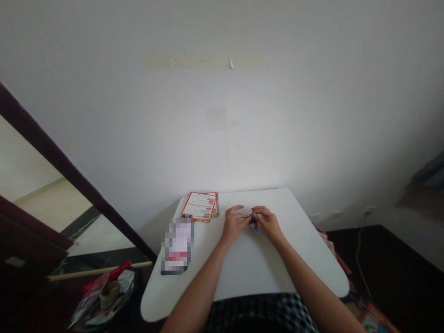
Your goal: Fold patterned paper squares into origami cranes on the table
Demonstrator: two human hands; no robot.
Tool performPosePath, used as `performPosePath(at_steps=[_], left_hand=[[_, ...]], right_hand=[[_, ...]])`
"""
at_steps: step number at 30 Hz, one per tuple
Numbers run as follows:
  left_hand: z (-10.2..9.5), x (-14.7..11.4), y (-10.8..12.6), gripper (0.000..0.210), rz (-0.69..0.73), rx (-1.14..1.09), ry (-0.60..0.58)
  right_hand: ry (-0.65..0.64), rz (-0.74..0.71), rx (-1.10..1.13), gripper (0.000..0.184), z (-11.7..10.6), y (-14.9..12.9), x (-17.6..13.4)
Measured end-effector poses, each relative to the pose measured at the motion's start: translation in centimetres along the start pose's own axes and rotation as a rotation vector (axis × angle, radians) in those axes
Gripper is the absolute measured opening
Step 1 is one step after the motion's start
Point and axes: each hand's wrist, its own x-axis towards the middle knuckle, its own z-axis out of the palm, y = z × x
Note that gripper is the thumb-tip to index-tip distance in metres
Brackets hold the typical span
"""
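Note:
Over the middle of the white table (pixel 243 277), a small piece of folded printed paper (pixel 254 225), dark and blue, is held between both hands. My left hand (pixel 235 224) pinches its left side with thumb and forefinger, the other fingers stretched forward. On the opposite side, my right hand (pixel 268 223) has its fingertips closed on the paper's upper edge. The fingers cover part of the paper, so its exact folded shape is hard to make out.
Printed cards (pixel 199 205) lie stacked at the table's back left, with a blurred-out phone (pixel 177 245) in front of them. A white wall (pixel 236 115) rises behind. A lined bin (pixel 111 296) stands on the floor at left; papers (pixel 329 245) lie beyond the table's right edge.

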Motion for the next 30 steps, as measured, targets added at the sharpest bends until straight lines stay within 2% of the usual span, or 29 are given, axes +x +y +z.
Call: performPosePath(at_steps=[6, 16, 24, 30], left_hand=[[-0.4, 0.3, 0.3, 0.01, -0.041, -0.038, 0.02], [-0.3, 0.2, 0.2, 0.01, -0.027, -0.054, 0.055], [-0.4, 0.2, 0.3, 0.012, 0.011, 0.002, 0.068], [-0.2, 0.1, 0.6, 0.009, 0.041, 0.012, 0.055]], right_hand=[[0.0, -0.042, -0.05, 0.021, 0.0, 0.1, -0.1], [-0.035, -0.086, -0.112, 0.018, 0.0, -0.4, -0.2], [-0.047, -0.036, -0.14, 0.019, 0.1, -0.9, -0.4], [0.011, -0.01, -0.109, 0.021, 0.6, -1.5, -0.8]])
